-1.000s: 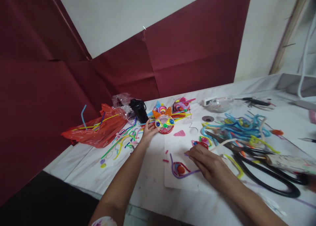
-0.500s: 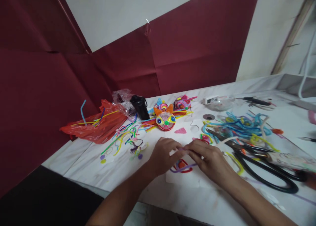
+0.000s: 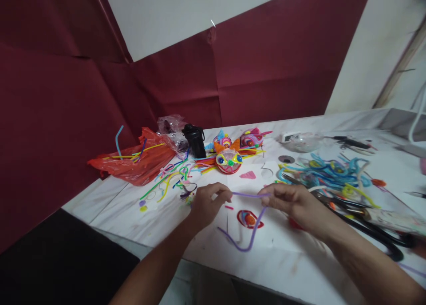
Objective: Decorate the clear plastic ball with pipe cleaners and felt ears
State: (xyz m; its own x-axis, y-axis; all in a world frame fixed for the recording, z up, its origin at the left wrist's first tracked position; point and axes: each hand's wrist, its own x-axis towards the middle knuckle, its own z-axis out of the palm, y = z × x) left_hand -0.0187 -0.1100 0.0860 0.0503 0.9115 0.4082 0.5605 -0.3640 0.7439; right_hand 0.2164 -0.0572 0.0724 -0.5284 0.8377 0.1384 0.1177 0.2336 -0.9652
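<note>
Purple pipe cleaner [image 3: 246, 195] spans the gap from left hand [image 3: 209, 203] to right hand [image 3: 291, 203], near the red-rimmed craft eye [image 3: 249, 219], 2 hands pinching it. Right of that eye, markings on the white tube [image 3: 392, 219] are too blurred to read.

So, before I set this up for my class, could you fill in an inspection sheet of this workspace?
Surface: white marbled table, white paper lying on it.
Job's things: purple strip held above the paper; red-edged eye shape lying on the paper.
Clutter: red plastic bag, black container, heap of mostly blue strips, black-handled scissors.
Hands: left hand and right hand both pinch the purple strip.
Cables: white curved length at right edge; cord or stem, cannot tell.
Surroundings: maroon sheeting against a pale wall.
</note>
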